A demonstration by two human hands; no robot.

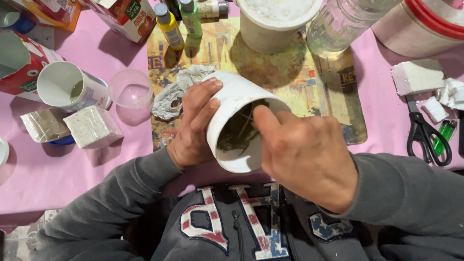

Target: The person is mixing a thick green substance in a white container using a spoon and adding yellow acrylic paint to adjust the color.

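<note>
White cylindrical plastic cup (237,121), tipped on its side above the worn printed mat (333,96), grey residue inside. Clasped around its wall by left hand (193,123); right hand (302,154) at the rim, fingers reaching in (grip there unclear). Just behind: crumpled grey rag (176,92). Leftward: open white cup (65,87), clear plastic dish (130,89), pale speckled block (92,126). Far right: black scissors (425,135).

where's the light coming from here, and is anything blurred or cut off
Head view: shadows fall down-left of the cube and clear cup, so the light comes from upper right; the left hand and right hand on the white tub look sharp; the bottles and cartons are cropped at the top edge.
</note>
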